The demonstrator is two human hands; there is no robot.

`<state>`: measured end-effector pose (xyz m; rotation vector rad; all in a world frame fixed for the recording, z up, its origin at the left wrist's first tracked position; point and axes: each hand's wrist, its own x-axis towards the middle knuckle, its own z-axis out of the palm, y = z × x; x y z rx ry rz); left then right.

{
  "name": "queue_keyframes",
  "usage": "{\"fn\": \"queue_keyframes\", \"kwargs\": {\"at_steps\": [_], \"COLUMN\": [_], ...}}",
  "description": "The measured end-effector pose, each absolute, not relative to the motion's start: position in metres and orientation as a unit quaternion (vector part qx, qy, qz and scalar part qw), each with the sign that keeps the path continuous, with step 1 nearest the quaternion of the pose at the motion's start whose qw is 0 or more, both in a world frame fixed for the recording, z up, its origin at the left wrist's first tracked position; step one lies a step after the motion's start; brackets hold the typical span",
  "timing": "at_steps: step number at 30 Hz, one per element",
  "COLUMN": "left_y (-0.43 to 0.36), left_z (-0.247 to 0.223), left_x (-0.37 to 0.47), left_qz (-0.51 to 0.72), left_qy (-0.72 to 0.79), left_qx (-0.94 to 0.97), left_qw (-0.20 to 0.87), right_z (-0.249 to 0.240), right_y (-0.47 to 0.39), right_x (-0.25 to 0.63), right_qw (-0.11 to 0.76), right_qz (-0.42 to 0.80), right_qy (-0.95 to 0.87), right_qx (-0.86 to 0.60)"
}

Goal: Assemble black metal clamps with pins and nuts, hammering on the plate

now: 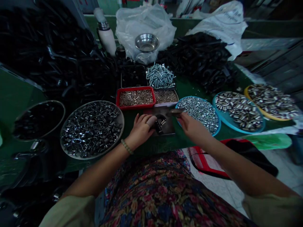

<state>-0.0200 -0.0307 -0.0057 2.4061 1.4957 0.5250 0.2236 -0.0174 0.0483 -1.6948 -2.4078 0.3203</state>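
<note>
My left hand (141,130), with a wrap on one finger and a bead bracelet at the wrist, is closed on a small black curved part (159,127). A shiny metal piece (163,121) shows at that part, over a dark metal plate (169,128) on the green table. My right hand (188,123) grips a dark metal tool (177,110), held just above and to the right of the black part. Blur hides the tool's exact kind.
Round trays of black rings (92,129), small silver pieces (200,112) and metal cylinders (239,110) flank the plate. Behind it stand a red tray (136,106) of rivet-like pins and a pile of screws (161,75). Black parts (201,56) are heaped at the back.
</note>
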Motion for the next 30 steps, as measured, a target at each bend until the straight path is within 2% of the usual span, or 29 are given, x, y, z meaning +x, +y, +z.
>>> {"fn": "queue_keyframes", "kwargs": {"at_steps": [2,5,8,10,12,14,18,20,24,30], "left_y": [-0.037,-0.041,-0.03,-0.018,-0.009,-0.008,-0.012,0.002,0.071,0.146], "left_z": [-0.003,0.004,0.016,0.021,0.021,0.015,0.014,0.023,0.04,0.023], "left_x": [-0.017,-0.011,-0.004,0.0,0.002,0.0,-0.007,-0.005,0.023,0.065], "left_qz": [0.137,0.112,0.187,0.245,0.241,0.185,0.078,0.067,0.142,0.085], "left_qy": [0.501,0.495,0.492,0.478,0.492,0.539,0.576,0.569,0.541,0.539], "left_qx": [0.847,0.849,0.81,0.755,0.707,0.711,0.788,0.806,0.826,0.837], "left_qw": [0.111,0.146,0.259,0.376,0.447,0.412,0.204,0.147,0.064,0.038], "right_z": [0.042,0.024,0.011,0.011,0.018,0.025,0.028,0.024,0.017,0.017], "right_y": [-0.014,-0.013,-0.007,0.008,0.033,0.067,0.129,0.146,0.153,0.15], "right_x": [0.259,0.312,0.339,0.335,0.316,0.286,0.23,0.214,0.206,0.215], "right_qw": [0.097,0.043,-0.006,0.022,0.068,0.065,-0.008,-0.033,-0.037,-0.014], "right_qz": [0.035,-0.066,-0.136,-0.166,-0.155,-0.094,-0.055,-0.054,-0.057,-0.026], "right_qy": [-0.75,-0.674,-0.672,-0.702,-0.755,-0.823,-0.863,-0.865,-0.864,-0.848], "right_qx": [-0.653,-0.734,-0.728,-0.692,-0.634,-0.557,-0.502,-0.499,-0.499,-0.53]}}
